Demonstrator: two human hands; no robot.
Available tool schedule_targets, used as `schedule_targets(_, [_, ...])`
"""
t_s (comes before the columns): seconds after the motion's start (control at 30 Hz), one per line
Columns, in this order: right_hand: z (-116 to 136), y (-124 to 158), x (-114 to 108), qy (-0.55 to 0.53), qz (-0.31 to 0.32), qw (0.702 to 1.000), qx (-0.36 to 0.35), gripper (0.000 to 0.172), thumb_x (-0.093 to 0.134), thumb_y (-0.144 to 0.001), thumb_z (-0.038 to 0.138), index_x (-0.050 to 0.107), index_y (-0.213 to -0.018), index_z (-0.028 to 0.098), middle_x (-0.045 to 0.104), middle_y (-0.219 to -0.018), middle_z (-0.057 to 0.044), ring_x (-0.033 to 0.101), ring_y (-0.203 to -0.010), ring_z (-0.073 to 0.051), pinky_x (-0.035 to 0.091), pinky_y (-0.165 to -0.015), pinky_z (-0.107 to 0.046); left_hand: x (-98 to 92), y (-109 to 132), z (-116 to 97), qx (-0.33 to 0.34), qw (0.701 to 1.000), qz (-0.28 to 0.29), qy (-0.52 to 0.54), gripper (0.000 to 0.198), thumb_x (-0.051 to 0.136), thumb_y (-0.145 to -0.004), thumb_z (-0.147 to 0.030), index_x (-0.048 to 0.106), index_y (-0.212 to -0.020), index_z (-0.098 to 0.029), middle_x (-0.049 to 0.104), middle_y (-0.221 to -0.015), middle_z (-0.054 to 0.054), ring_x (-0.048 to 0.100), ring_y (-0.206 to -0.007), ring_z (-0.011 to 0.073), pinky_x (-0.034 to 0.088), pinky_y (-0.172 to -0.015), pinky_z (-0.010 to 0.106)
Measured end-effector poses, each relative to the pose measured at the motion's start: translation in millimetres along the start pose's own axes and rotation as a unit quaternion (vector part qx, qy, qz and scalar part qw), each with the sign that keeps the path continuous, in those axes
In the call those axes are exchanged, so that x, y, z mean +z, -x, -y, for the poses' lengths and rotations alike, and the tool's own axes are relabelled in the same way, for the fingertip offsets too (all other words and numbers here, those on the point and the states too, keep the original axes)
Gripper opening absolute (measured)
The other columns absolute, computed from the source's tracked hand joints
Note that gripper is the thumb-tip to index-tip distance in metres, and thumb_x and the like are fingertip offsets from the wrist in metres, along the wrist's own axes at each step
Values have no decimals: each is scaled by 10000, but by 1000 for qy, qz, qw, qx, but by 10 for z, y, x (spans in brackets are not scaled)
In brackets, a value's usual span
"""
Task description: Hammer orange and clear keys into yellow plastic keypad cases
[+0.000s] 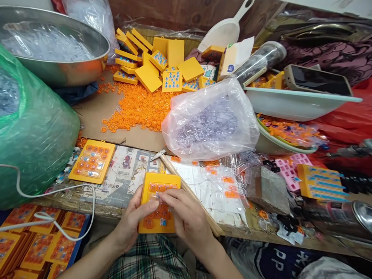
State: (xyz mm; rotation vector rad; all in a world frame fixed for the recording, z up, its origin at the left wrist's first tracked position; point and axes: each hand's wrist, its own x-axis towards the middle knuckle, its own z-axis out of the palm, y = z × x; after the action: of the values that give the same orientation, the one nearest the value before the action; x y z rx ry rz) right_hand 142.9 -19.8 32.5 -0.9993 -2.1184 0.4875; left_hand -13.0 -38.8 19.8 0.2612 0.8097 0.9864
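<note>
A yellow plastic panel (162,179) with rows of clear-covered orange and blue pieces is held over the bench's front edge. My left hand (130,219) grips its left side, thumb lying across the face. On the face, my right hand (188,213) has its fingertips pinched together near the middle rows; whatever is between them is hidden or too small to name. Left of my hands, a second filled yellow panel (94,161) lies on the bench. Just behind and right of the held panel rests a hammer (174,172) with a wooden handle.
Orange rings (139,106) lie heaped behind, below piled yellow panels (176,52). A bag of clear pieces (209,124) stands centre-right. A green bag (37,135) and metal bowl (58,68) fill the left. A white cable (94,205) hangs over the front edge. A metal block (269,190) sits right.
</note>
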Motion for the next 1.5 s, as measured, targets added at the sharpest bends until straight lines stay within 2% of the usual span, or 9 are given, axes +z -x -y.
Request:
schedule_targets(0.23, [73,37,142,85,-70,994,31,319,480,-853,44,601,-1094,215,611,-989,-80,588,-927,-185,529,-791,-337,65,-31,43,26,999,-41,-16,388,657,-804,-387,535,-1126,-208,662,-1097,70,635,-1009,221,505,-883,338])
schedule_targets(0.37, [58,90,242,15,-190,957,217,335,715,-754,235,574,-1057,259,496,-1133,-83,528,-1064,-245,487,-884,-431,77,-6,56,44,996,-61,-37,374,629,-814,-428,536,-1102,-208,669,-1075,61,653,-932,203,531,-805,310])
schedule_targets(0.6, [152,7,227,-450,-132,772,430,638,733,-741,317,354,-1252,278,616,-1106,-55,650,-949,-208,538,-807,-338,-29,-20,115,163,943,-105,-270,307,659,-781,-433,622,-954,-183,698,-881,28,649,-800,169,530,-728,246])
schedule_targets(0.77, [-41,77,91,-333,-92,855,387,639,685,-774,398,369,-1309,246,634,-1110,-81,655,-941,-207,551,-777,-346,87,-46,125,109,973,-114,-167,366,664,-773,-458,616,-997,-173,707,-957,61,668,-842,215,543,-742,294])
schedule_targets(0.87, [-408,125,-178,-11,-97,944,315,425,604,-828,433,554,-1194,222,630,-1121,-94,641,-930,-206,537,-779,-356,144,-57,93,25,992,-116,-45,442,691,-753,-457,587,-1083,-181,713,-985,68,687,-858,236,554,-748,322])
schedule_targets(1.0, [-878,119,-460,264,-129,911,290,291,634,-797,368,686,-1008,174,661,-1046,-142,584,-1017,-309,426,-889,-489,147,-84,29,-10,992,-121,26,451,681,-785,-416,564,-1166,-205,703,-1063,65,683,-938,226,549,-832,334])
schedule_targets(1.3, [-782,77,-468,240,-189,916,260,180,587,-858,298,718,-930,198,729,-902,-93,643,-913,-255,455,-868,-431,20,-72,26,-59,988,-27,137,530,647,-829,-339,481,-1311,-195,665,-1178,91,615,-1111,251,477,-988,383])
schedule_targets(1.4, [-376,175,-406,-6,-288,899,330,243,654,-821,352,672,-1012,203,719,-859,-61,666,-715,-196,545,-682,-364,-20,-57,36,-48,990,7,130,600,681,-800,-332,450,-1335,-190,657,-1186,112,600,-1133,261,470,-988,380])
schedule_targets(1.5, [16,277,-254,-177,-252,870,386,194,706,-776,336,689,-925,212,696,-749,-33,654,-641,-168,556,-596,-305,-7,-46,19,-40,994,44,93,704,762,-710,-254,443,-1334,-187,652,-1188,129,608,-1112,284,462,-989,400])
